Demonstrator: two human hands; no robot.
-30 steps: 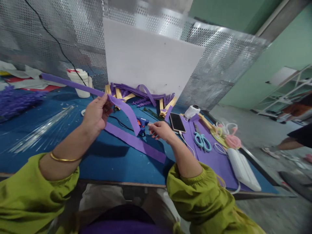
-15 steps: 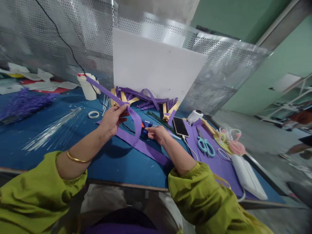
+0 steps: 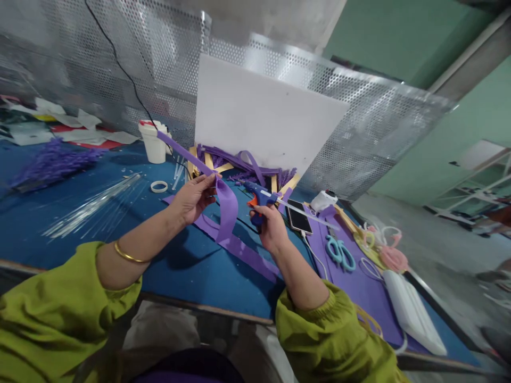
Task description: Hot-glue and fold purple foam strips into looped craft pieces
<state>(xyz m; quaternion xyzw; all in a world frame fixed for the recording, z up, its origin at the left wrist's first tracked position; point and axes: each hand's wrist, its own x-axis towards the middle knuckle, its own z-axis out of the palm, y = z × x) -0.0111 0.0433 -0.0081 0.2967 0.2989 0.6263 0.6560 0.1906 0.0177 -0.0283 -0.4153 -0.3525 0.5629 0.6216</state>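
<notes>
Blue worktable (image 3: 80,234), frame centre: your left hand (image 3: 191,199) pinches a purple foam strip (image 3: 225,205); your right hand (image 3: 269,229) grips the glue gun (image 3: 259,198). Apparently no glue applied yet.

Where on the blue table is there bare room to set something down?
Bare blue table lies near the front edge, between the clear rods and the flat purple strip. Crowded: right side, around the phone and scissors.
</notes>
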